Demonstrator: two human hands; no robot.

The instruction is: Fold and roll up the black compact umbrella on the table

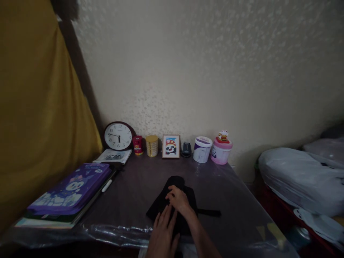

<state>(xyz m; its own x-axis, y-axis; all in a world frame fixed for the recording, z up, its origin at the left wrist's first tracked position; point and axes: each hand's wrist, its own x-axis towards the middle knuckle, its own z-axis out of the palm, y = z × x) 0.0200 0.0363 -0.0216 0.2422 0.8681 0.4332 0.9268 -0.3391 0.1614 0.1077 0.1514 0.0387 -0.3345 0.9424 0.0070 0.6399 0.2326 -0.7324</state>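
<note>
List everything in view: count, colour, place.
Curtain: 1, mustard, far left
Table: 1, dark, centre
Wall: 1, pale, behind
Clock: 1, white, back left
Sheet: 1, whitish, before clock
Books: 1 stack, purple top, left
Pen: 1, white, beside stack
Can: 1, red, beside clock
Tin: 1, gold, beside can
Frame: 1, brown, back centre
Gadget: 1, black, beside frame
Tubs: 2, white, pink, back right
Figurine: 1, multicoloured, on pink tub
Bags: count unclear, white, far right
Cloth item: 1, black, front centre
Left hand: 1, on cloth
Right hand: 1, on cloth

The cloth [160,201] is black, the folder [73,186] purple (cartoon-printed), the curtain [40,107] mustard.
</note>
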